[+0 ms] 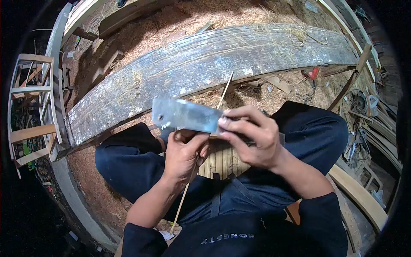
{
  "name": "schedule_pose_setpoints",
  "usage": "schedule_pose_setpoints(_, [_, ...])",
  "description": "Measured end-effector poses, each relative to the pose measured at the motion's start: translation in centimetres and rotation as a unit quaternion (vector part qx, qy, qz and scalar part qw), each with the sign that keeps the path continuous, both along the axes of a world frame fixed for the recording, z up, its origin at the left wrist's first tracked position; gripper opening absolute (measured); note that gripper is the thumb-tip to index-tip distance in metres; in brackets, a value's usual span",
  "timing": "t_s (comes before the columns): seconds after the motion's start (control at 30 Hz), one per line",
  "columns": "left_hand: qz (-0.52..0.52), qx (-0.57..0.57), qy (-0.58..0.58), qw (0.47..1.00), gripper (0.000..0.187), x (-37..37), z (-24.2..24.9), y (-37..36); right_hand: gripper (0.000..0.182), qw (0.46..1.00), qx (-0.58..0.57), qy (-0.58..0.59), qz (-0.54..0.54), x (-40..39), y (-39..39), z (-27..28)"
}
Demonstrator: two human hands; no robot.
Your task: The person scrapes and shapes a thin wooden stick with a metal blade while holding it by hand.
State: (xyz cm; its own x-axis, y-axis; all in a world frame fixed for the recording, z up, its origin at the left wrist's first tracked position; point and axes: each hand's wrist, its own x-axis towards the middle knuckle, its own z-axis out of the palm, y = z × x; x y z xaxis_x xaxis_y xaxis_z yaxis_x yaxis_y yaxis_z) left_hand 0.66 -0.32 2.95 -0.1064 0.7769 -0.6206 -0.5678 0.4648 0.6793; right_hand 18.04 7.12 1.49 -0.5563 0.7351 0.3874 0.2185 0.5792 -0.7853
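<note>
My right hand (254,135) is closed around a broad, flat metal blade (186,115), cleaver-like, with a hole near its far left corner and slightly smeared by motion. Below the blade's lower edge, my left hand (187,152) is closed on a thin bamboo strip (183,201). The strip slants from near my waist up through that hand, passes behind the blade and comes out again beyond it. My left fingertips are partly hidden under the blade. Between my legs, beneath both hands, lies a panel of pale slats (218,162).
A long weathered plank (192,64) crosses in front of my knees. Shavings (188,19) cover the ground. A wooden frame (32,94) stands at the left. At the right are a red-handled tool (314,73), a curved pale board (359,195) and cluttered wooden strips (383,135).
</note>
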Motion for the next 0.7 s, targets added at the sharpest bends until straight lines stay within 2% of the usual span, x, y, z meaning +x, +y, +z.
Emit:
schedule_pose_setpoints(0.1, [-0.005,-0.003,-0.022,1.0,0.011,-0.1,0.3,0.1,0.021,0.998,-0.009,-0.008,-0.068,0.2,0.2,-0.9])
schedule_pose_setpoints(0.13, [-0.004,0.0,-0.024,1.0,0.011,0.1,0.1,-0.1,0.021,0.998,-0.006,-0.01,-0.066,0.1,0.0,-0.6])
schedule_pose_setpoints(0.2, [-0.006,0.005,0.043,0.999,0.016,0.2,-0.3,-0.5,0.022,1.0,-0.008,0.001,-0.001,0.2,-0.4,-0.2])
schedule_pose_setpoints(0.23, [-0.016,0.012,0.051,0.999,0.016,0.2,-0.3,-0.5,0.024,0.999,0.044,0.006,-0.003,0.2,-0.3,-0.7])
schedule_pose_setpoints(0.27, [-0.028,-0.011,0.017,0.999,0.011,0.1,-0.2,-0.3,0.023,0.999,0.034,-0.01,-0.032,0.4,0.2,-1.0])
schedule_pose_setpoints(0.33, [0.008,-0.021,0.011,1.0,0.017,0.6,0.6,0.1,0.023,0.996,0.015,-0.012,-0.088,0.6,1.1,-1.3])
schedule_pose_setpoints(0.37, [0.009,-0.018,0.008,1.0,0.017,0.6,0.3,-0.1,0.023,0.996,0.032,-0.003,-0.078,0.4,1.0,-1.0])
schedule_pose_setpoints(0.43, [-0.022,-0.007,0.062,0.998,0.033,0.3,-0.3,-0.5,0.021,0.999,0.026,0.004,-0.02,0.4,0.1,-0.6])
schedule_pose_setpoints(0.47, [-0.021,-0.007,0.062,0.998,0.033,0.3,-0.4,-0.5,0.02,0.999,0.033,0.015,0.0,0.3,-0.2,-0.7])
schedule_pose_setpoints(0.5, [-0.027,-0.011,0.049,0.998,0.036,0.2,-0.4,-0.4,0.019,1.0,0.014,-0.002,-0.006,0.4,0.0,-0.7])
schedule_pose_setpoints(0.6, [-0.026,-0.018,0.035,0.999,0.04,0.3,0.2,-0.3,0.02,0.992,0.043,-0.022,-0.119,0.9,2.4,-1.5])
schedule_pose_setpoints(0.7, [-0.029,0.003,0.011,1.0,0.029,0.0,0.0,-0.3,0.021,0.999,0.036,-0.01,-0.03,0.4,0.4,-0.5])
